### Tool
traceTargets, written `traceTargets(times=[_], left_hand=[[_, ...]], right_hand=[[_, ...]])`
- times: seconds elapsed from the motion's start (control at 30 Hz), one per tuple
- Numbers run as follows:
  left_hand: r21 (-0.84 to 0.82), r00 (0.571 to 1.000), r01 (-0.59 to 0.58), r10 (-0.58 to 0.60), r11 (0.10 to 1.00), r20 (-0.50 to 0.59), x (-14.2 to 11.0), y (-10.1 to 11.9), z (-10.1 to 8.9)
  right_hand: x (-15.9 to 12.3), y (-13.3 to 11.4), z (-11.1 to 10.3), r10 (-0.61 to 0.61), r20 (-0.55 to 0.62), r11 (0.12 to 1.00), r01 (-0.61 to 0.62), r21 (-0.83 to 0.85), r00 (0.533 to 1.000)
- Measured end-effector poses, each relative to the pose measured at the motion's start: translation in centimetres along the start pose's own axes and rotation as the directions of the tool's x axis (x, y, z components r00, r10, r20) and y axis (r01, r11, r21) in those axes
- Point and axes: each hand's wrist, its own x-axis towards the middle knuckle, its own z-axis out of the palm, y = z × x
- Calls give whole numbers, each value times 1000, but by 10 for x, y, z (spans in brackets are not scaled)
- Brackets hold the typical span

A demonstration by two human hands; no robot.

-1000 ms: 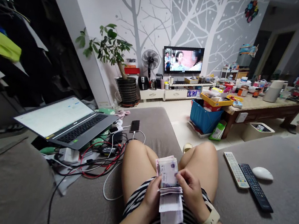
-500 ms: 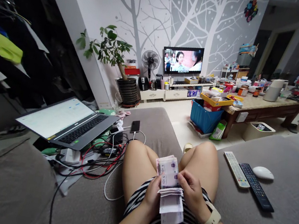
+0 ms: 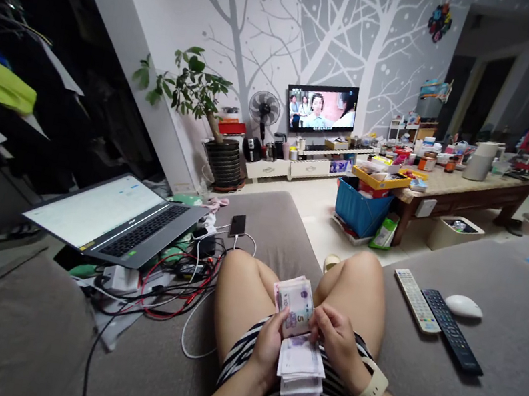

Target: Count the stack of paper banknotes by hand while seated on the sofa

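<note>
Flanking the thighs [image 3: 242, 289], cables [image 3: 169, 300] and a laptop [image 3: 148, 226] lie left, 2 remotes [image 3: 452, 331] and a mouse [image 3: 464, 306] right. Between the thighs, the left hand [image 3: 269, 344] clamps the notes [image 3: 296, 301], long axis running waist to knees. The right hand [image 3: 337, 338] meets their edge, pinch unclear. Bare sofa [image 3: 399, 376] separates right thigh and remotes.

Left hand [image 3: 269, 342] grips banknotes [image 3: 297, 298] over striped lap [image 3: 236, 349]; right hand [image 3: 335, 337] at their edge. Open laptop [image 3: 140, 231] beside tangled cables [image 3: 158, 290]. Pale remote [image 3: 417, 301], black remote [image 3: 452, 332], white mouse [image 3: 463, 306] on grey sofa [image 3: 281, 221]. Television [image 3: 321, 108] lit beyond.
</note>
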Motion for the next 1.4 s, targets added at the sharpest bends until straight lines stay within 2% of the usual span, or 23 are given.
traceTargets(times=[0.17,0.27,0.47,0.67,0.83,1.07,1.4], left_hand=[[38,999,-23,21,999,40,-4,1,1],[86,997,-37,31,996,69,-10,3,6],[114,997,-40,33,993,63,-15,4,11],[104,998,-65,66,992,-8,-11,5,10],[106,996,-88,86,990,28,-10,5,8],[217,990,-140,141,966,12,-14,7,12],[221,992,-127,123,967,31,-12,5,9]], right_hand=[[6,9,-1,27,-141,990,-45,-131,990],[8,15,-3,35,-171,983,-65,-171,985],[8,17,-3,24,-176,981,-58,-187,984],[4,11,-2,-29,-176,982,-5,-189,984],[-1,4,-1,-83,-143,986,60,-158,986],[-2,-2,1,-79,-123,993,67,-98,989],[-3,-4,1,-55,-135,993,41,-109,989]])
